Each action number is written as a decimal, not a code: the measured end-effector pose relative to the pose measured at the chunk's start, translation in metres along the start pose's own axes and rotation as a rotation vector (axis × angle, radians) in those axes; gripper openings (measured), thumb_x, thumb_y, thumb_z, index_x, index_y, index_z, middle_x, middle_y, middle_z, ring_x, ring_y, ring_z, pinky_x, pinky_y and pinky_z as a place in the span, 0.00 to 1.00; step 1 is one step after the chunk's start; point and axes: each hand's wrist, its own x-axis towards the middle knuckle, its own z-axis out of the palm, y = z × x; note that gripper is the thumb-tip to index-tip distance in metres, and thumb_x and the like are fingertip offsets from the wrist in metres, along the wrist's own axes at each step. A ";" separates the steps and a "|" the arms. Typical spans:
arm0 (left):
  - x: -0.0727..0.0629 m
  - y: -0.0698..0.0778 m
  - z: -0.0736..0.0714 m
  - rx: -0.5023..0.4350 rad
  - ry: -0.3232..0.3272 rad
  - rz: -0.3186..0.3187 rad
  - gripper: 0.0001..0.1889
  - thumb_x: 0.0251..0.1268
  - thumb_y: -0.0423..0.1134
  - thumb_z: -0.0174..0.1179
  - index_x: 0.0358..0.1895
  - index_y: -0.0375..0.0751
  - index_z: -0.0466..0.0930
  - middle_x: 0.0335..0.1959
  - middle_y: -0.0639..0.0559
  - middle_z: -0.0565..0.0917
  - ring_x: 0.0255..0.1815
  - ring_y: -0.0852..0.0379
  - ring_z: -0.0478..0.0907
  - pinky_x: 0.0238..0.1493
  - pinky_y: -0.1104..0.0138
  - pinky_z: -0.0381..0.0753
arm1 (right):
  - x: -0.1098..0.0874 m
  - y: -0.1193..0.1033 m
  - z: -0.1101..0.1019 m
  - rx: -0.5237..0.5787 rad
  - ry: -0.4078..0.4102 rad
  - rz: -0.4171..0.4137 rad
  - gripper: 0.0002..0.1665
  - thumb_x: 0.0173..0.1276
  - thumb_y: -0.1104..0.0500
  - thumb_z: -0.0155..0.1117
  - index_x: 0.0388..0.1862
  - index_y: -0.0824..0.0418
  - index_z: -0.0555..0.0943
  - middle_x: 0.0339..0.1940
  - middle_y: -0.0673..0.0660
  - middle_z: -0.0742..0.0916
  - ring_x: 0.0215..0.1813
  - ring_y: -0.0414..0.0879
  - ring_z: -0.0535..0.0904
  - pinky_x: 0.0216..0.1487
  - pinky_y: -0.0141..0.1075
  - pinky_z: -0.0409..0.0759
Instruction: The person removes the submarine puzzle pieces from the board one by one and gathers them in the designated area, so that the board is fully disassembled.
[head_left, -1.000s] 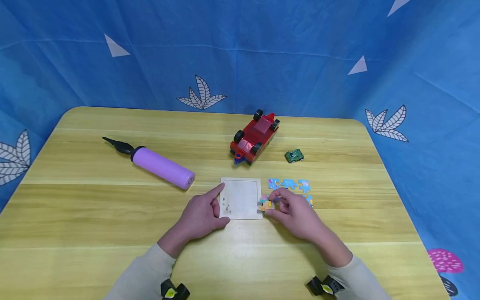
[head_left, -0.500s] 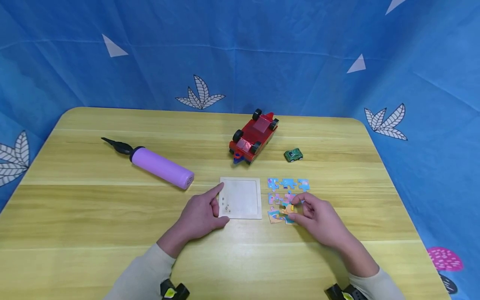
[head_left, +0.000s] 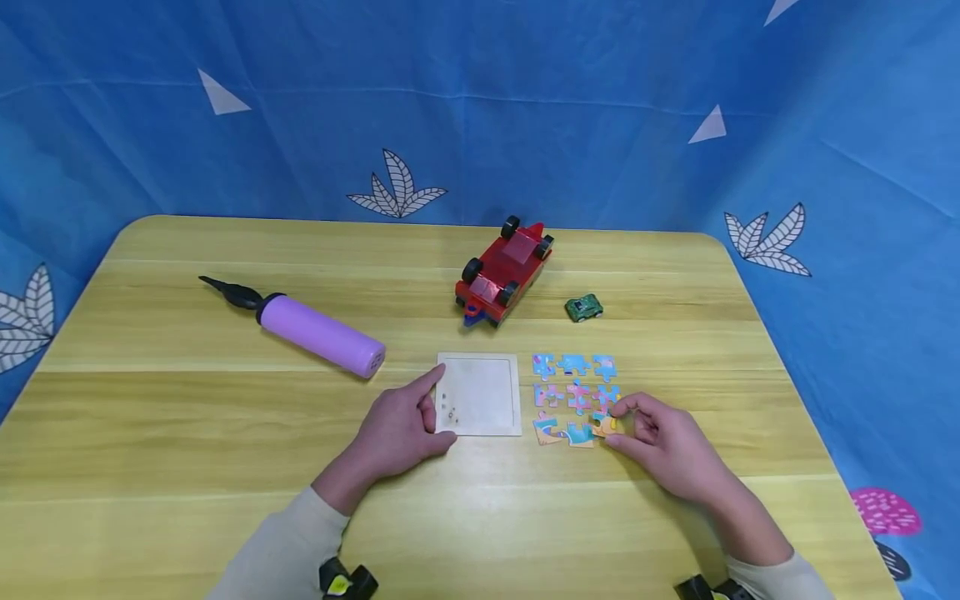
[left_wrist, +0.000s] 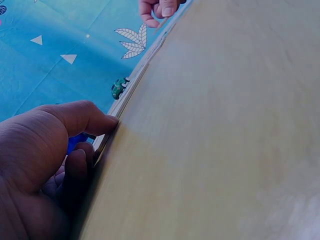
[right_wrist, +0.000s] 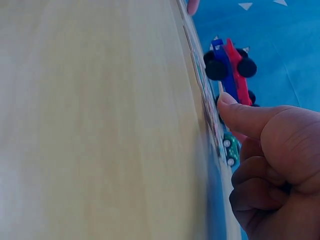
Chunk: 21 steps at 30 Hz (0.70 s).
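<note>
My right hand (head_left: 671,446) pinches an orange and blue jigsaw piece (head_left: 602,427) between thumb and forefinger, at the lower right of the puzzle pieces (head_left: 578,395). These lie in loose rows with small gaps between them. Left of them is a flat, pale puzzle tray (head_left: 480,392) with a raised rim and a few dark spots. My left hand (head_left: 397,429) holds the tray by its left edge, forefinger at the upper corner and thumb at the lower one. In the left wrist view, the left thumb (left_wrist: 90,119) touches the tray's edge. The pinched piece is hard to make out in the right wrist view.
A purple hand pump (head_left: 322,333) with a black nozzle lies at the left. Behind the tray, a red toy vehicle (head_left: 506,271) rests wheels up. A small green toy car (head_left: 583,307) stands to its right. Blue patterned cloth (head_left: 585,108) hangs behind the table.
My right hand has carried the pinched piece rightward from the tray's right edge, across the bottom row, to that row's right end. The left hand stays on the tray.
</note>
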 end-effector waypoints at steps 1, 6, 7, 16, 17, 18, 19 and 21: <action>0.000 0.000 0.000 0.001 0.001 0.000 0.48 0.48 0.41 0.76 0.75 0.35 0.63 0.21 0.62 0.74 0.19 0.63 0.68 0.34 0.65 0.73 | -0.001 0.002 -0.001 -0.003 -0.001 0.004 0.14 0.63 0.59 0.75 0.44 0.55 0.80 0.17 0.42 0.63 0.20 0.35 0.56 0.27 0.34 0.66; 0.000 0.001 0.000 0.005 0.002 -0.005 0.48 0.48 0.41 0.76 0.75 0.35 0.64 0.21 0.62 0.74 0.19 0.63 0.68 0.34 0.65 0.73 | -0.004 0.006 -0.005 -0.031 -0.006 0.017 0.15 0.62 0.59 0.76 0.44 0.55 0.80 0.16 0.41 0.63 0.19 0.34 0.56 0.27 0.33 0.66; 0.000 0.001 0.000 0.005 0.003 -0.007 0.48 0.48 0.41 0.77 0.75 0.35 0.64 0.21 0.62 0.74 0.19 0.63 0.68 0.34 0.65 0.73 | -0.004 0.006 -0.006 -0.034 -0.007 0.016 0.15 0.62 0.59 0.76 0.44 0.55 0.80 0.16 0.41 0.63 0.19 0.34 0.56 0.27 0.33 0.66; 0.000 0.000 0.001 0.009 0.007 -0.015 0.48 0.48 0.41 0.77 0.74 0.35 0.64 0.21 0.62 0.74 0.19 0.63 0.68 0.34 0.65 0.73 | -0.006 0.008 -0.010 -0.026 -0.038 0.020 0.14 0.62 0.58 0.76 0.42 0.54 0.80 0.17 0.41 0.62 0.20 0.33 0.56 0.29 0.33 0.66; 0.000 0.000 0.001 0.009 0.008 -0.014 0.48 0.48 0.41 0.77 0.75 0.36 0.64 0.21 0.62 0.74 0.19 0.63 0.68 0.34 0.65 0.73 | -0.006 0.009 -0.010 -0.019 -0.043 0.020 0.13 0.62 0.58 0.76 0.42 0.54 0.80 0.17 0.41 0.63 0.20 0.34 0.56 0.29 0.33 0.66; 0.000 0.000 0.001 0.007 0.010 -0.011 0.48 0.48 0.41 0.77 0.75 0.35 0.64 0.21 0.62 0.74 0.19 0.63 0.68 0.34 0.65 0.73 | -0.006 0.009 -0.011 -0.012 -0.047 0.020 0.13 0.62 0.58 0.76 0.42 0.54 0.80 0.17 0.41 0.63 0.20 0.34 0.56 0.29 0.33 0.67; 0.000 0.000 0.001 0.007 0.011 -0.010 0.48 0.48 0.41 0.77 0.75 0.35 0.64 0.21 0.62 0.74 0.19 0.63 0.68 0.34 0.65 0.73 | -0.006 0.010 -0.011 -0.006 -0.051 0.021 0.13 0.63 0.58 0.75 0.42 0.54 0.80 0.17 0.41 0.63 0.20 0.34 0.56 0.29 0.33 0.67; 0.000 0.000 0.001 0.008 0.013 -0.007 0.48 0.48 0.41 0.77 0.75 0.35 0.64 0.21 0.62 0.74 0.20 0.63 0.68 0.35 0.65 0.73 | -0.006 0.011 -0.011 0.008 -0.059 0.027 0.13 0.63 0.58 0.75 0.42 0.54 0.79 0.18 0.42 0.63 0.20 0.34 0.57 0.30 0.34 0.67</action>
